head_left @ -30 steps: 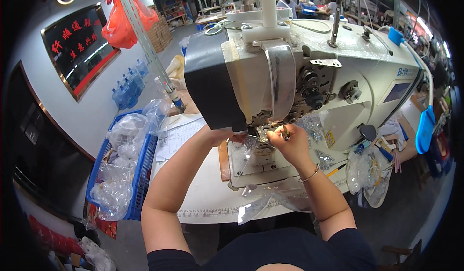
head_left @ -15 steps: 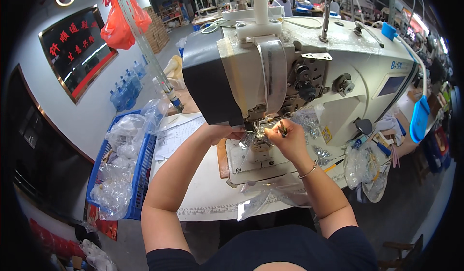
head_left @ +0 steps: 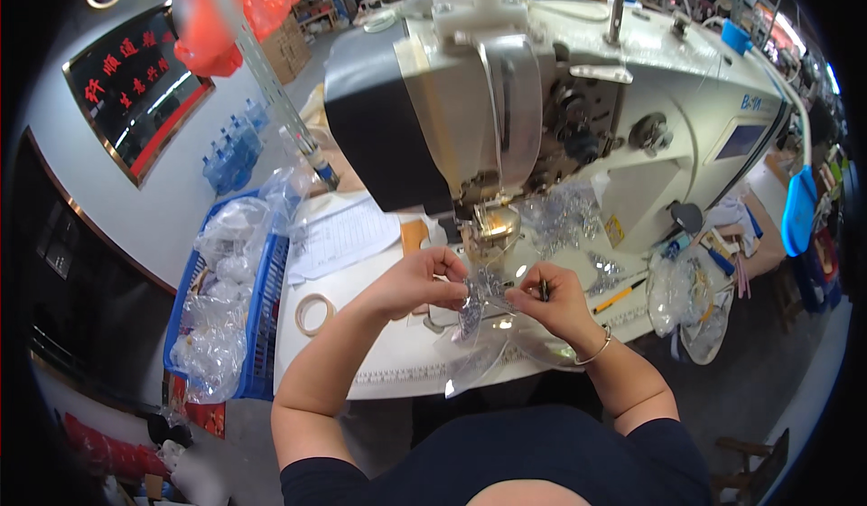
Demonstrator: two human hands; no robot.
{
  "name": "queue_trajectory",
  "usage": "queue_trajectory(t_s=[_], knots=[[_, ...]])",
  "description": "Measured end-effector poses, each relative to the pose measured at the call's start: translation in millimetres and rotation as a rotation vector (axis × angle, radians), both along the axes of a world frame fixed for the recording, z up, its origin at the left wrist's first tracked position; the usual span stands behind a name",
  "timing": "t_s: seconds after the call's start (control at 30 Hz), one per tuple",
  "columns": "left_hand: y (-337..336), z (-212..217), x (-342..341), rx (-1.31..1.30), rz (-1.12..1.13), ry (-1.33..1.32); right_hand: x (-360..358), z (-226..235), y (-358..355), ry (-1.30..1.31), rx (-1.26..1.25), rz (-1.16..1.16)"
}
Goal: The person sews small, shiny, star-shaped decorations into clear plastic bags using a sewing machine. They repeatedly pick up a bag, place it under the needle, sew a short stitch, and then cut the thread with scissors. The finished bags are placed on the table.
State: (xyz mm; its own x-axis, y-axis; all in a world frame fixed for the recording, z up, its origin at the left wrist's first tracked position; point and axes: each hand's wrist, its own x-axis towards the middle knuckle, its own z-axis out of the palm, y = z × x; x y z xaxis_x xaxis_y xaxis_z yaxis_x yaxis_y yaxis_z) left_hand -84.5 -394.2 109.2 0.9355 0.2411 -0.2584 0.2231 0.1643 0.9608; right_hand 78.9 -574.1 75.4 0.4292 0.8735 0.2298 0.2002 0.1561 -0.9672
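Between my two hands, just in front of the sewing machine (head_left: 578,109), is a shiny see-through plastic piece (head_left: 470,315) with silvery, glittering parts. My left hand (head_left: 420,282) pinches its left side with thumb and fingers. On the other side, my right hand (head_left: 555,303) is closed, its fingertips at the piece's right edge. A small dark tool (head_left: 544,289) pokes out of the right fist; its kind is mostly hidden. Behind the hands is the lit needle area (head_left: 495,224). More clear plastic (head_left: 488,362) hangs over the table's front edge.
Left of the machine are paper sheets (head_left: 339,244), a tape roll (head_left: 314,315) and a blue basket (head_left: 262,325) of clear plastic bags. Silvery pieces (head_left: 564,217) lie behind my right hand, near an orange pen (head_left: 619,298). A bag of scraps (head_left: 677,298) sits far right.
Both hands have come back from beneath the needle toward me, bringing the plastic piece out. The view has shifted, and the tape roll at left now shows.
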Motion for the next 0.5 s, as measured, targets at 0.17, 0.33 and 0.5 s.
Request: queue_trajectory(t_s=[0.17, 0.33, 0.5], knots=[[-36, -41, -31, -0.291, 0.009, -0.035, -12, -41, -16, -0.128, 0.066, 0.021], [-54, -67, -56, -0.383, 0.14, -0.056, -9, -44, -33, -0.61, 0.173, -0.357], [-57, -72, -63, -0.379, 0.197, -0.082, -35, -15, -37, -0.829, 0.076, -0.135]])
